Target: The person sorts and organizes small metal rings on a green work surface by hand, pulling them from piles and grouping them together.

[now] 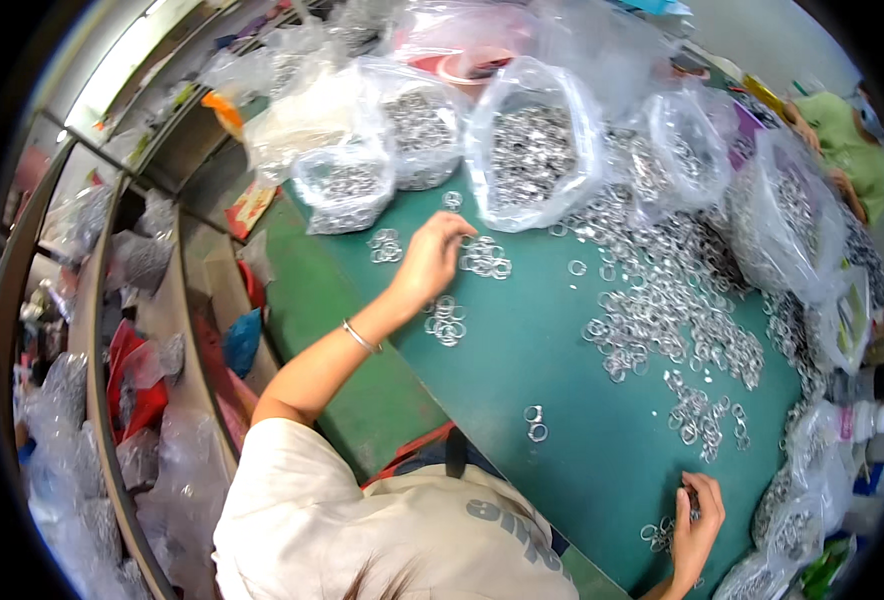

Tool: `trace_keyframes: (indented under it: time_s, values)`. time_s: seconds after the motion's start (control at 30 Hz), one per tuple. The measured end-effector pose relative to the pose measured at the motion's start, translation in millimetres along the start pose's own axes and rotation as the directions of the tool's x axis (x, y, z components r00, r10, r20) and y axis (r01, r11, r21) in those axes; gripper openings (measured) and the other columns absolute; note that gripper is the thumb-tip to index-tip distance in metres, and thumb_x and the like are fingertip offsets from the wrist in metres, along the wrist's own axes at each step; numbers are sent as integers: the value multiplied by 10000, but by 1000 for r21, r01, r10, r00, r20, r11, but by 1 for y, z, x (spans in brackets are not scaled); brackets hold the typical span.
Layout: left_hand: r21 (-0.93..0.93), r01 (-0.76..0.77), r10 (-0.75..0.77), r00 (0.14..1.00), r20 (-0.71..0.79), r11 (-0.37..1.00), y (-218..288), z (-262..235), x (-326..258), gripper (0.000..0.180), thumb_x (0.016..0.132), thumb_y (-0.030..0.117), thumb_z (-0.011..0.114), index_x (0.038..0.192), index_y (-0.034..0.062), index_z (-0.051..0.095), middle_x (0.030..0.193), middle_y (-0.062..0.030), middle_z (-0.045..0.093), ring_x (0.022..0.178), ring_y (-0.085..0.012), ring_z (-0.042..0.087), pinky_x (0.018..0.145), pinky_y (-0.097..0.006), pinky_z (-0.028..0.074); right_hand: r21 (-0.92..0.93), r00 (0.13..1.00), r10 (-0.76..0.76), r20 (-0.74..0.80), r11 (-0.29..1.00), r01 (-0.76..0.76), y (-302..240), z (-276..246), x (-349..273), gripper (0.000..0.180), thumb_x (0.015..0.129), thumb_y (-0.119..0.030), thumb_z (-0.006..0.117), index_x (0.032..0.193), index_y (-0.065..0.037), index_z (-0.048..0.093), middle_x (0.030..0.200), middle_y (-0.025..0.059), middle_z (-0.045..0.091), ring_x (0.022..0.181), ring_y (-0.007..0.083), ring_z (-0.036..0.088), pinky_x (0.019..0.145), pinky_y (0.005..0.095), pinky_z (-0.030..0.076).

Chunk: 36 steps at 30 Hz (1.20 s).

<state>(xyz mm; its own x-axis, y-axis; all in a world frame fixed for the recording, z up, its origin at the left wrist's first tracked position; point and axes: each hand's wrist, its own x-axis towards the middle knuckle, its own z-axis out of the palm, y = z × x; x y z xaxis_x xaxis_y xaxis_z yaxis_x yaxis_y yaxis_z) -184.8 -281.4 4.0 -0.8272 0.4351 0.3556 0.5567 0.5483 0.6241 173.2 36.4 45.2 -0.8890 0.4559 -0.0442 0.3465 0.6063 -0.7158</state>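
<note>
My left hand [432, 258] reaches over the green table, its fingers bent and drawn together beside a small pile of silver metal rings [486, 258]. What its fingertips hold, if anything, is hidden. Other little groups of rings [445, 322] lie near my wrist and to the left of the hand, and a linked pair [452, 201] sits just beyond it. At the lower right my right hand [700, 528] curls its fingers and thumb around some metal rings. More rings [656, 536] lie beside its thumb. Between the hands rests another joined pair of rings [535, 423].
A large spread of loose rings [662, 310] covers the table's right side. Open clear bags of metal parts [532, 150] line the far edge, with more bags [792, 510] along the right. Shelves of plastic bags [102, 400] stand at left. Another person in green [847, 150] is far right.
</note>
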Motion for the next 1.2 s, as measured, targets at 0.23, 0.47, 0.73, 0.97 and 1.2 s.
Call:
trace_keyframes:
  time_s: [0.23,0.47,0.73,0.97,1.2]
  values:
    - [195,-119,78,975,208,973,1,20,-13,333,959,130,444,1263,-5,461,1313,-203,454,1235,-344,435,1047,-375,330,-120,985,-112,135,984,128,-21,-5,34,332,745,-25,677,1066,9,599,1059,173,589,993,347,538,877,388,427]
    - [-37,-192,185,846,500,981,100,44,-16,537,812,95,645,1299,33,427,1298,-190,428,1211,-355,412,998,-489,356,-243,906,-377,191,876,416,-56,63,145,858,577,-247,853,1340,-170,468,1449,157,282,1344,428,222,1083,531,224]
    - [-92,-438,422,757,498,894,104,122,14,324,751,43,671,1062,41,579,1136,-116,495,1117,-333,430,922,-395,412,-243,868,-482,121,833,496,-29,80,159,497,653,-92,764,1111,-102,572,1235,92,468,1201,357,394,948,456,405]
    - [-406,1,217,844,491,914,99,124,26,123,833,8,594,954,20,608,923,-68,557,830,-177,573,731,-295,497,-82,924,-363,-116,931,356,5,41,152,249,679,24,662,912,-8,579,1027,116,606,954,296,553,857,346,443]
    - [-520,520,-49,738,674,678,108,115,57,236,865,-10,538,1098,-26,569,1014,-45,617,878,-118,590,764,-248,501,-120,935,-100,-341,991,63,28,13,154,159,791,18,599,941,-20,635,1109,96,615,970,258,585,840,349,446]
